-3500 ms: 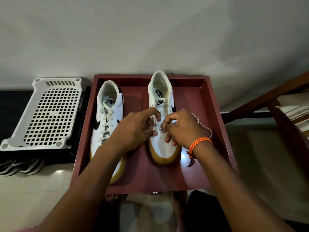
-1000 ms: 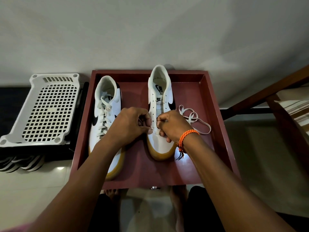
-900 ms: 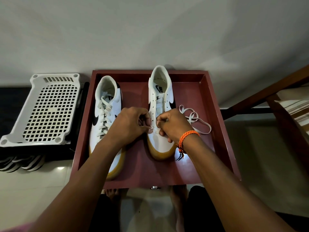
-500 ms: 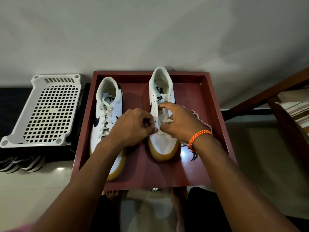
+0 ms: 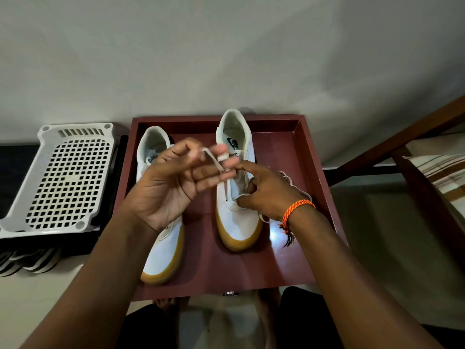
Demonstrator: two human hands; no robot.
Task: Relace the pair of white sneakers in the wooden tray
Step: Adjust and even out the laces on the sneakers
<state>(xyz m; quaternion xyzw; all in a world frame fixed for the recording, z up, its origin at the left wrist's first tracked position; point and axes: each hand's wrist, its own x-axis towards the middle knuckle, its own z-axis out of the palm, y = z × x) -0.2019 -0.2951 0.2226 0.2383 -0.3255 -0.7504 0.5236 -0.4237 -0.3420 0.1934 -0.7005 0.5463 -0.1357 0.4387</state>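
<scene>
Two white sneakers with gum soles stand in a reddish wooden tray (image 5: pixel 312 157). The left sneaker (image 5: pixel 163 250) is mostly hidden behind my left hand (image 5: pixel 171 185). That hand is lifted above the tray, palm towards me, and pinches the end of a white lace (image 5: pixel 216 162) that runs down into the right sneaker (image 5: pixel 239 222). My right hand (image 5: pixel 266 192), with an orange bracelet at the wrist, rests on the right sneaker's lacing area with its index finger stretched along the eyelets. Loose lace lies in the tray just right of that hand.
A white perforated plastic rack (image 5: pixel 68 175) lies left of the tray on a dark surface. Striped sandals (image 5: pixel 27 260) sit below it on the floor. A dark wooden frame (image 5: pixel 407 137) rises at the right. My knees are under the tray's near edge.
My left hand has lifted off the right sneaker and turned palm-up, drawing the lace end upward. My right hand stays on the sneaker, its index finger now stretched out.
</scene>
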